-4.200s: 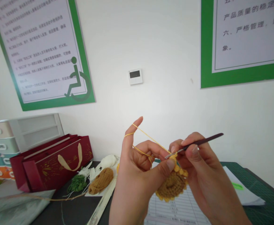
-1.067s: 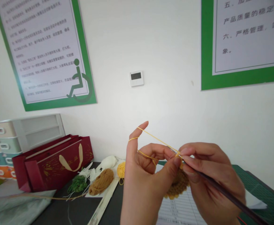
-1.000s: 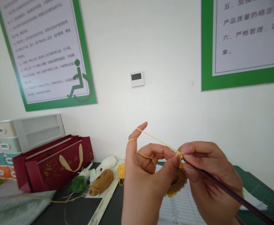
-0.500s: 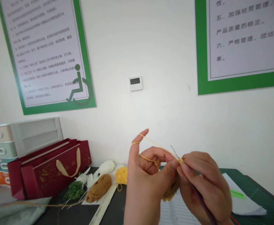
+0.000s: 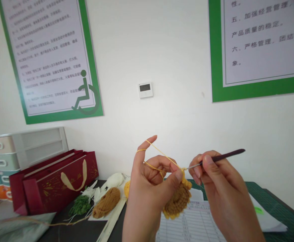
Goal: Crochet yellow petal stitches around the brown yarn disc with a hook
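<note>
My left hand (image 5: 154,181) pinches a round crochet piece (image 5: 179,200) at its upper edge, brown in the middle with a yellow border. Yellow yarn (image 5: 162,152) loops round my raised left index finger and runs taut down to the border. In my right hand (image 5: 217,181) is a crochet hook (image 5: 222,157) with a dark handle, gripped between thumb and fingers. Its thin metal shaft points left, and the tip sits in a yellow loop at the top of the piece. Part of the crochet piece is hidden behind my left thumb.
Left on the dark table lie a brown yarn skein (image 5: 106,202), green yarn (image 5: 80,205), white yarn (image 5: 115,179) and a wooden ruler (image 5: 111,220). A dark red gift bag (image 5: 53,181) stands behind. Printed sheets (image 5: 194,223) and a green cutting mat (image 5: 275,208) lie right.
My right hand has turned and drawn away rightward; the hook has swung from pointing up to lying nearly level. The crochet piece shows more of its face. My left hand has shifted slightly left.
</note>
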Action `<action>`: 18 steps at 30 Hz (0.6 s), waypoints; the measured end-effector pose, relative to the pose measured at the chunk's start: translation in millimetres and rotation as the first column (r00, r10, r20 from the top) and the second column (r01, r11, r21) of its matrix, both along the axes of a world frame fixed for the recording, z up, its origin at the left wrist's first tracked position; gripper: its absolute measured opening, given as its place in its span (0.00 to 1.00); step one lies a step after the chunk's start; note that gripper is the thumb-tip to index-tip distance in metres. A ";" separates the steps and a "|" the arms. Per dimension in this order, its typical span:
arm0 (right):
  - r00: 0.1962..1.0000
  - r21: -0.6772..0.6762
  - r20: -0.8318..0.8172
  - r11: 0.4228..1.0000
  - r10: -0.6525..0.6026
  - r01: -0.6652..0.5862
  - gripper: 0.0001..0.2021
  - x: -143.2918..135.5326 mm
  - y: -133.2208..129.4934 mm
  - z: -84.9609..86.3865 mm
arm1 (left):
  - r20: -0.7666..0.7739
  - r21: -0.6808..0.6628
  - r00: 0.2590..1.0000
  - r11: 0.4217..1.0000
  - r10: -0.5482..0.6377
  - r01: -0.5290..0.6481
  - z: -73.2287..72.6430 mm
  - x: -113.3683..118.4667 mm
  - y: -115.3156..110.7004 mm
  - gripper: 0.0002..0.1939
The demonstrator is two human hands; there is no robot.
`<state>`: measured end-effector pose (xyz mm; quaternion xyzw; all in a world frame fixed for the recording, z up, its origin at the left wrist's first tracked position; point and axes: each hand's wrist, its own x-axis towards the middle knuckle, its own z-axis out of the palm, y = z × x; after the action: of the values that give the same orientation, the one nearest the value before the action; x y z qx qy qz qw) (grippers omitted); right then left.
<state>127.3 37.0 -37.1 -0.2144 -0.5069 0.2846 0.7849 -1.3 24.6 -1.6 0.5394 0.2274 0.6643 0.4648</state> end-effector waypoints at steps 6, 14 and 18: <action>0.926 0.144 0.073 0.923 -0.370 0.357 0.06 -1.8 -14.8 -4.9 | -0.033 0.011 0.999 0.999 -0.033 0.034 -1.6 -3.9 0.7 0.41; 0.897 -0.143 -0.189 0.892 0.400 -0.428 0.18 1.4 -1.5 1.5 | -0.020 -0.028 0.983 0.983 -0.184 0.183 0.3 -9.2 1.0 0.41; 0.765 -0.175 -0.278 0.752 0.581 -0.635 0.17 -5.5 0.7 -1.8 | -0.022 0.008 0.985 0.985 -0.170 0.170 -2.3 -7.6 3.4 0.41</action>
<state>121.9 37.7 -38.9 -0.1068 -0.4231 0.6097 0.6618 -8.9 28.0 -3.9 0.5663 0.1823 0.6176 0.5145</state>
